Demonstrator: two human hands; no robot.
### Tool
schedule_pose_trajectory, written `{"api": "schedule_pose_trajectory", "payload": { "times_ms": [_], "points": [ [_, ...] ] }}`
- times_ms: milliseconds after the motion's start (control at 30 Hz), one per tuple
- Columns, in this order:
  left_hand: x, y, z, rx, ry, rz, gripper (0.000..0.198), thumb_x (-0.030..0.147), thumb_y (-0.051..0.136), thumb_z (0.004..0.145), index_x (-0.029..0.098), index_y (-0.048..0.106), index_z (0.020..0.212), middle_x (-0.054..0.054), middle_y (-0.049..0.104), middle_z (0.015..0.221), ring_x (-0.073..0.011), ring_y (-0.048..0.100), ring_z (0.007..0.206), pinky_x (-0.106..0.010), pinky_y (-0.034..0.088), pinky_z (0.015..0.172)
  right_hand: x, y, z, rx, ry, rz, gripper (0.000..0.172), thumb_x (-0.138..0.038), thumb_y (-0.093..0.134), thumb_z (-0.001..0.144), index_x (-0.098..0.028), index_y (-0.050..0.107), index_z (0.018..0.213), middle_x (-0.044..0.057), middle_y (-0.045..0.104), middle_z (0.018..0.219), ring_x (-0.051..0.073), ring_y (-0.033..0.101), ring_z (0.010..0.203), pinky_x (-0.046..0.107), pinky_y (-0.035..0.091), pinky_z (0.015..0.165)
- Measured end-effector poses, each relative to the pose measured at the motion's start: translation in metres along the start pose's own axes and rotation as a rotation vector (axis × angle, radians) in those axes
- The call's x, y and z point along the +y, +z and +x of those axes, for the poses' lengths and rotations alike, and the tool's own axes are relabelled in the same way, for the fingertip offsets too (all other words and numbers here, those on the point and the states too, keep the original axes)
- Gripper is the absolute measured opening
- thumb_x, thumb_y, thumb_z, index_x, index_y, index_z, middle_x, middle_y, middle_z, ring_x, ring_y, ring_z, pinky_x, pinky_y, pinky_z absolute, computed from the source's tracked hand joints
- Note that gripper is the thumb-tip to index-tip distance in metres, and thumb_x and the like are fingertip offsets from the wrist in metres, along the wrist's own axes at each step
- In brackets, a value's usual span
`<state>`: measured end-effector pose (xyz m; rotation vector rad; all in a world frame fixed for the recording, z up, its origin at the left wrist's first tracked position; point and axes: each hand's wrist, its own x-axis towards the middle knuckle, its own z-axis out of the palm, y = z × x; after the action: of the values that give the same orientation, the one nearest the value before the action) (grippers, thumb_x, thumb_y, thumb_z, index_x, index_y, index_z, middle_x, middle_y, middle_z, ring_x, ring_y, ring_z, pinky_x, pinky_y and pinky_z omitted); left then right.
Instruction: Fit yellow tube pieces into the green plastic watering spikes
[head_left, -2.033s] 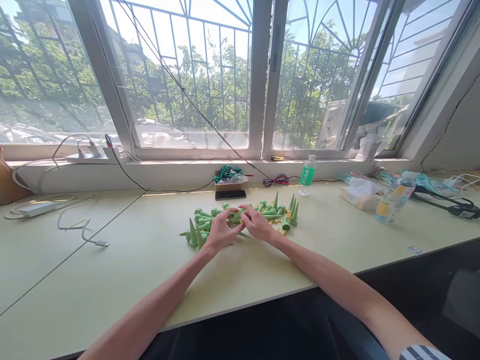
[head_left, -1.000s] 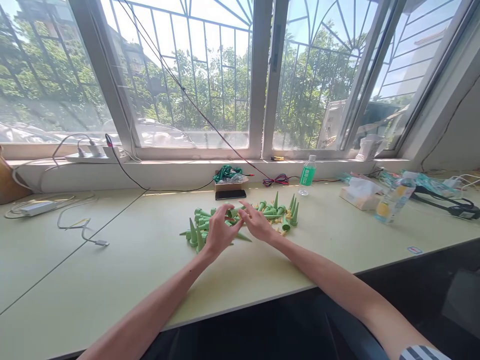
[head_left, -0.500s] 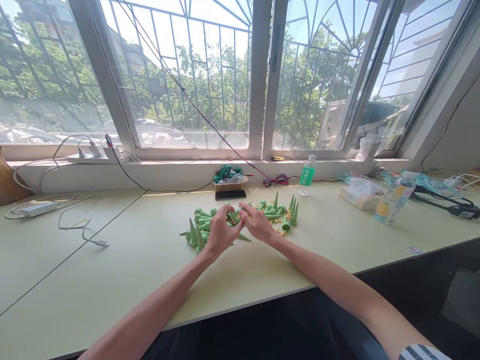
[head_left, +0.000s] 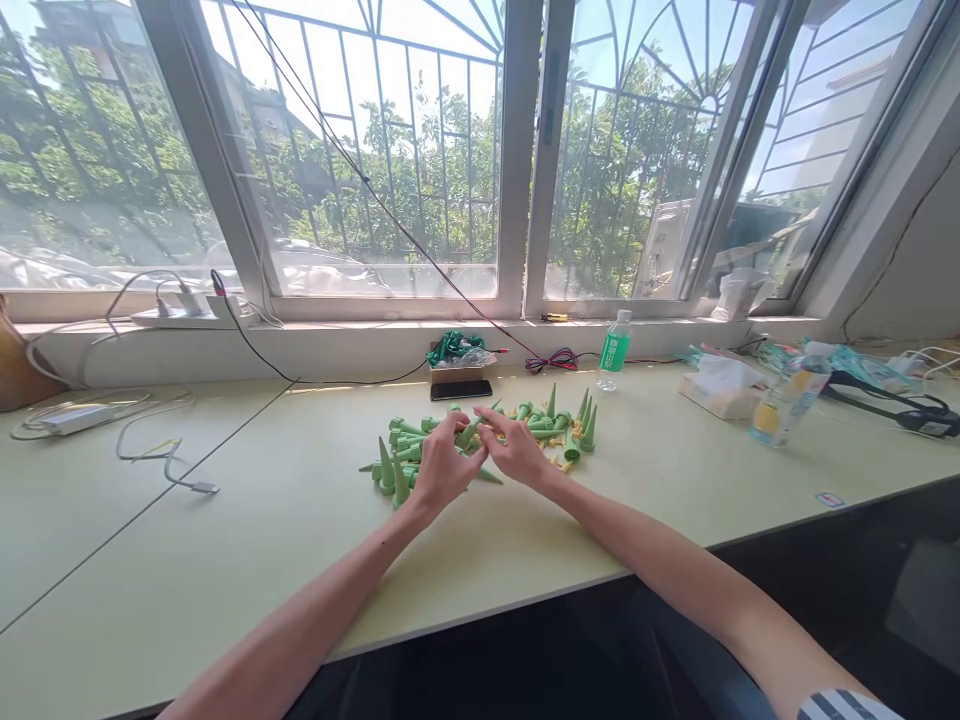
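A light green, tapered plastic spike [head_left: 469, 435] sits between the hands, its long axis slanting, narrow end away and rightward. The left hand [head_left: 442, 462] pinches it; the right hand's [head_left: 519, 450] grip is unclear. Around lie similar green spikes [head_left: 405, 450].

Our pale table [head_left: 540, 540] bears green spikes [head_left: 546, 434]; behind them we see a phone [head_left: 460, 390], right of them a tissue box [head_left: 716, 400].

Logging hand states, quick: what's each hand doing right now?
Left hand: closed, apparently holding a green spike.
Right hand: fingers bent beside that spike; whether it grips anything cannot be told.
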<state>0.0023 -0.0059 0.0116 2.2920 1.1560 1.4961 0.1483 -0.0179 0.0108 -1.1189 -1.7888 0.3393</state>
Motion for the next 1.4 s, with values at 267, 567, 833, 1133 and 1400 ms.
{"api": "schedule_pose_trajectory", "payload": {
  "times_ms": [267, 567, 833, 1133, 1400],
  "points": [
    [-0.0011, 0.0003, -0.0002, -0.041, -0.027, 0.05, 0.028, 0.031, 0.063, 0.07, 0.019, 0.056, 0.095, -0.002, 0.065, 0.083, -0.0179, 0.062, 0.074, -0.029, 0.048, 0.069, 0.0028, 0.0027, 0.0, -0.001, -0.041, -0.02, 0.042, -0.021, 0.047, 0.091, -0.025, 0.056, 0.131, 0.004, 0.07, 0.112, 0.016, 0.067, 0.08, 0.029, 0.052, 0.081],
    [-0.0021, 0.0005, 0.0004, -0.057, 0.012, 0.06, 0.029, 0.024, 0.063, 0.068, 0.017, 0.063, 0.096, -0.003, 0.065, 0.082, -0.0169, 0.059, 0.072, -0.028, 0.048, 0.067, 0.0049, 0.0039, 0.0004, -0.014, -0.081, 0.033, 0.042, -0.015, 0.047, 0.089, -0.027, 0.06, 0.126, 0.003, 0.069, 0.113, 0.018, 0.067, 0.093, 0.029, 0.054, 0.083],
    [-0.0049, 0.0016, 0.0002, -0.025, -0.017, 0.025, 0.029, 0.029, 0.065, 0.07, 0.019, 0.062, 0.097, -0.002, 0.067, 0.084, -0.0168, 0.062, 0.074, -0.028, 0.048, 0.07, 0.0034, 0.004, -0.0003, 0.004, -0.086, 0.18, 0.048, -0.018, 0.049, 0.088, -0.028, 0.048, 0.135, 0.003, 0.067, 0.116, 0.016, 0.067, 0.098, 0.03, 0.055, 0.085],
    [-0.0073, 0.0028, 0.0, -0.001, -0.041, -0.008, 0.025, 0.033, 0.062, 0.074, 0.02, 0.058, 0.095, -0.001, 0.066, 0.08, -0.0162, 0.063, 0.071, -0.028, 0.049, 0.069, 0.0028, 0.0057, 0.0005, 0.094, 0.053, 0.225, 0.054, -0.031, 0.06, 0.084, -0.021, 0.038, 0.132, 0.006, 0.07, 0.092, 0.017, 0.069, 0.075, 0.029, 0.056, 0.07],
    [-0.0087, 0.0027, -0.0006, 0.012, 0.002, 0.001, 0.024, 0.027, 0.063, 0.072, 0.02, 0.055, 0.093, -0.002, 0.063, 0.083, -0.016, 0.061, 0.075, -0.027, 0.048, 0.07, 0.0013, 0.0042, 0.0004, -0.024, 0.014, 0.015, 0.033, -0.035, 0.047, 0.092, -0.017, 0.053, 0.064, 0.001, 0.062, 0.058, 0.011, 0.056, 0.053, 0.021, 0.042, 0.055]
  ]
}}
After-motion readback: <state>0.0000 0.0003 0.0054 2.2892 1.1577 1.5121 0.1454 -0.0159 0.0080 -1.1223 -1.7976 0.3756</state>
